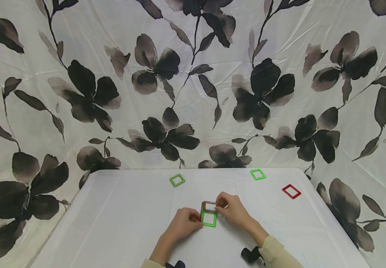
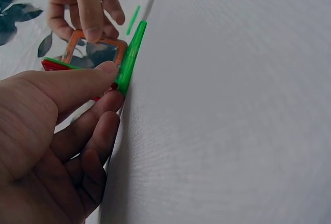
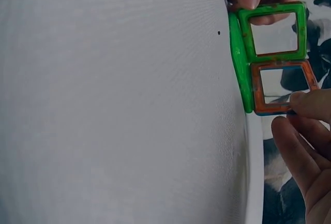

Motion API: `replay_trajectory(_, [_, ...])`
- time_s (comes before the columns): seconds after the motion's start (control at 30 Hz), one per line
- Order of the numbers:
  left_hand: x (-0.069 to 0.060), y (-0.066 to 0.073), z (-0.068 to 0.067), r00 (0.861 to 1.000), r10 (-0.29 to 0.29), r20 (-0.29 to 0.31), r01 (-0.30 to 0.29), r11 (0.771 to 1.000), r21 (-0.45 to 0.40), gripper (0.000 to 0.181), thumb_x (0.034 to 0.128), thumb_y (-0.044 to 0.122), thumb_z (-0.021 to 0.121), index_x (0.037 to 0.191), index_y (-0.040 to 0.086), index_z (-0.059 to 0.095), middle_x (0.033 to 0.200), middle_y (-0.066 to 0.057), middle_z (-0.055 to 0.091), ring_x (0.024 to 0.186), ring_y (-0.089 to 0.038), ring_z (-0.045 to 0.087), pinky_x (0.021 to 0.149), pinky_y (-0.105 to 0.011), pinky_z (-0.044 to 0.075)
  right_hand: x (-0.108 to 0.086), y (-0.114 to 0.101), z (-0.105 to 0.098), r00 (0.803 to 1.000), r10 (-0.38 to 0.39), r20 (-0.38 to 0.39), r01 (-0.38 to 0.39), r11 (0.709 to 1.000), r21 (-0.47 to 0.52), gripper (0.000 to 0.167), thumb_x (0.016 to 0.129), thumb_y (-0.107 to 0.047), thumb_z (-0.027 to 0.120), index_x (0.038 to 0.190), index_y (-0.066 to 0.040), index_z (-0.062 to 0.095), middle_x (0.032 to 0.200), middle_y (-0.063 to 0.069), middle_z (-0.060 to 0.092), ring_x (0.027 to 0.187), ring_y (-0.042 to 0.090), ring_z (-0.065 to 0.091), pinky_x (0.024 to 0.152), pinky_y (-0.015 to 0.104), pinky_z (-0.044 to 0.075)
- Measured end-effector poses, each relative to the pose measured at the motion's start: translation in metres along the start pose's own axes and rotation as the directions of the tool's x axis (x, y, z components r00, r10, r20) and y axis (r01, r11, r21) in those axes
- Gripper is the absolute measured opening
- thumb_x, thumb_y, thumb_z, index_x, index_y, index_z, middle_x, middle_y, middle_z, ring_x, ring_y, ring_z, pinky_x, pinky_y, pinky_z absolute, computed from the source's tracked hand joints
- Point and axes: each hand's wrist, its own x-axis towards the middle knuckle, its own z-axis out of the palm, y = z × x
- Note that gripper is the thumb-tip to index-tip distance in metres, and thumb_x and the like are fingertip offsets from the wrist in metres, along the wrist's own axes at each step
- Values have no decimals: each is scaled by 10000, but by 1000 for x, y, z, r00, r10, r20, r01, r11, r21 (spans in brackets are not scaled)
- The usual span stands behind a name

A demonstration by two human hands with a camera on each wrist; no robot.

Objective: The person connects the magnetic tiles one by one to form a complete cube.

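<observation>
In the head view, the white table (image 1: 129, 216) is lit brightly and softly. Shiny streaks are seen on the flowered cloth (image 1: 213, 82). Both wrist views are dimmer and greyer, and a dark shadow is cast beside the left hand (image 2: 36, 120).

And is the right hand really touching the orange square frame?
Touching: in the left wrist view, the right hand pinches the orange square frame, its thumb on the upper edge.

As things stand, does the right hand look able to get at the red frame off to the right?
Probably yes: nothing visible lies between the right hand and the red frame. The hand pinches the orange frame, though, and would likely need to let go first.
</observation>
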Motion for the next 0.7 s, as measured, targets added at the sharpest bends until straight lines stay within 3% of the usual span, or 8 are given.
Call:
replay_trajectory(0.1, [1, -2, 0, 1000, 9, 7, -9, 1000, -1, 129, 778, 131, 812, 878, 104, 734, 704, 111, 638, 634, -80, 603, 584, -239, 494, 0, -1, -1, 1000, 24, 9, -24, 1000, 1, 228, 821, 7, 751, 909, -145, 606, 813, -33, 683, 728, 59, 634, 644, 251, 535])
replay_trajectory(0.33, [0, -7, -4, 999, 13, 41, -13, 1000, -17, 102, 829, 80, 730, 918, 115, 695, 763, 95, 647, 691, -78, 618, 622, -255, 509, -3, 0, 1, 1000, 23, 6, -23, 1000, 19, 198, 831, 3, 747, 913, -116, 612, 833, 48, 690, 737, 93, 635, 644, 259, 534])
replay_trajectory(0.57, [3, -5, -11, 996, -30, -78, 29, 999, -20, 92, 910, 100, 656, 993, 96, 695, 814, 60, 622, 707, -108, 578, 615, -270, 486, -4, 1, 2, 1000, 13, -10, -13, 1000, 21, 222, 817, 11, 754, 915, -136, 619, 837, 11, 691, 742, 73, 638, 651, 264, 539])
replay_trajectory(0.7, [12, -1, -15, 995, -41, -88, 40, 999, -13, 170, 929, 141, 654, 1090, 119, 703, 902, 59, 636, 727, -113, 583, 613, -276, 497, -3, 0, 2, 1000, 12, -14, -11, 1000, 21, 203, 827, 9, 747, 918, -128, 627, 849, 31, 699, 737, 84, 644, 659, 276, 538])
